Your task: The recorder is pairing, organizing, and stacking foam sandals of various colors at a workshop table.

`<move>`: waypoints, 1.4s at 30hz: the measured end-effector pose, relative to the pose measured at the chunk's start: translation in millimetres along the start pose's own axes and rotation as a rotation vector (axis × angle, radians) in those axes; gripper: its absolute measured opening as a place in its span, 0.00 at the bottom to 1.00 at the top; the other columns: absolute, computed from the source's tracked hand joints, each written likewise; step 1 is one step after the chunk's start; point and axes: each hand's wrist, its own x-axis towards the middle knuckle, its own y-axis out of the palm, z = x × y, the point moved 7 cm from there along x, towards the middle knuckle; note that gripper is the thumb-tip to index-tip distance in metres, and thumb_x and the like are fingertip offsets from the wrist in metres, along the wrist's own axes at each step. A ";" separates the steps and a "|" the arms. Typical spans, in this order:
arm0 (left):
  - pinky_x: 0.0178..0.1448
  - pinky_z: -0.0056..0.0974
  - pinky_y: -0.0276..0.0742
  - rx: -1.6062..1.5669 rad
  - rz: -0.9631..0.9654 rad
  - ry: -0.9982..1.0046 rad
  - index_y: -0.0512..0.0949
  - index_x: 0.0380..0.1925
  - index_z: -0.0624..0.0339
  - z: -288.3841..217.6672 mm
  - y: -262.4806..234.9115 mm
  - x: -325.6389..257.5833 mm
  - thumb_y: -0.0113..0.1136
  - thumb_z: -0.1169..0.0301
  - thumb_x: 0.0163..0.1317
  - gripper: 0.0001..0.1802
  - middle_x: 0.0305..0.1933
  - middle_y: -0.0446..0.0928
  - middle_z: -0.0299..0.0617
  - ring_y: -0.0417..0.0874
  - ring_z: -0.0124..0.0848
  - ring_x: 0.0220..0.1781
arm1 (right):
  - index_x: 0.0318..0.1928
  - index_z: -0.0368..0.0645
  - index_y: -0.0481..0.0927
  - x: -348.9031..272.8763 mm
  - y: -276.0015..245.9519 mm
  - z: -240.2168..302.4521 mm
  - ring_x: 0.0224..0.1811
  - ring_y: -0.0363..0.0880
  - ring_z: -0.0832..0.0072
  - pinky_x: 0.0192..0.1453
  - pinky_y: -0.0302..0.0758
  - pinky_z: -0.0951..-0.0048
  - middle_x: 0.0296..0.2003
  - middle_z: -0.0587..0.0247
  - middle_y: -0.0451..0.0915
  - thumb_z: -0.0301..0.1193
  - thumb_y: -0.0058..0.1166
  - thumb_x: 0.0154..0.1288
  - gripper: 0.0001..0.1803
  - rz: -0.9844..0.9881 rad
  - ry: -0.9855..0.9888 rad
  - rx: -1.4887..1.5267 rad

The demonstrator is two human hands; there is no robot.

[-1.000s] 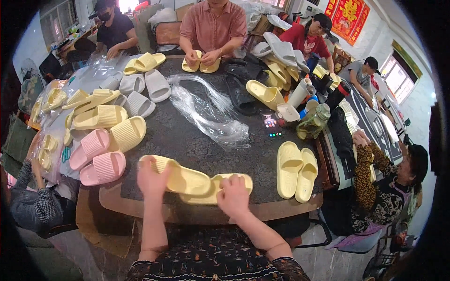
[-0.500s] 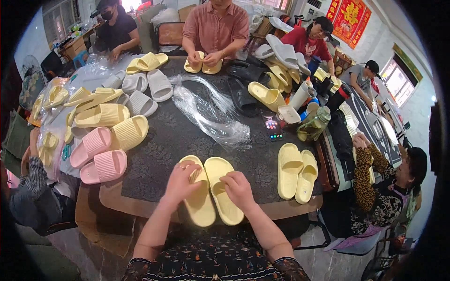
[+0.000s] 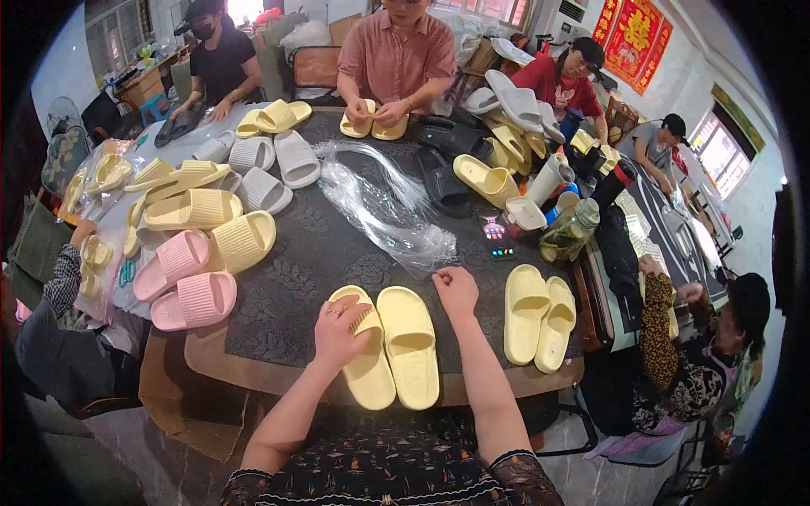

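Yellow slippers (image 3: 412, 373) show a smooth, matt, foam-like plastic, while pink slippers (image 3: 194, 302) look matt and ribbed. Clear plastic film (image 3: 375, 221) gleams, glossy and crinkled, against a dull, flower-patterned cover (image 3: 274, 325); a bottle (image 3: 577, 226) shines translucent.

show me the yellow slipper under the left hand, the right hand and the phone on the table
Yellow slipper (image 3: 369, 373): head view, on its footbed
Right hand (image 3: 457, 293): head view, on its back
Phone (image 3: 495, 235): head view, on its screen
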 end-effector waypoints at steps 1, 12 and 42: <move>0.56 0.46 0.73 0.004 -0.003 -0.002 0.82 0.40 0.50 1.4 0.2 0.0 0.68 0.71 0.38 0.22 0.49 0.79 0.41 0.79 0.44 0.49 | 0.32 0.46 0.84 0.6 1.4 0.5 0.36 0.80 0.62 0.41 0.76 0.60 0.29 0.64 0.81 0.36 0.64 0.56 0.08 -0.019 -0.012 -0.011; 0.58 0.47 0.74 -0.016 -0.007 -0.020 0.82 0.42 0.48 4.0 1.7 -1.2 0.68 0.69 0.39 0.23 0.50 0.78 0.40 0.78 0.44 0.51 | 0.40 0.36 0.83 -14.5 -37.7 -51.3 0.30 0.74 0.83 0.34 0.74 0.76 0.30 0.69 0.80 0.34 0.60 0.67 0.12 -0.203 0.310 0.572; 0.40 0.32 0.74 -0.641 0.288 -0.247 0.83 0.44 0.61 -66.2 -16.5 -13.4 0.68 0.74 0.56 0.14 0.40 0.83 0.39 0.80 0.29 0.39 | 0.60 0.36 0.65 -135.0 -56.7 142.4 0.31 0.76 0.78 0.38 0.72 0.74 0.30 0.62 0.77 0.25 0.43 0.74 0.17 0.279 -0.153 0.827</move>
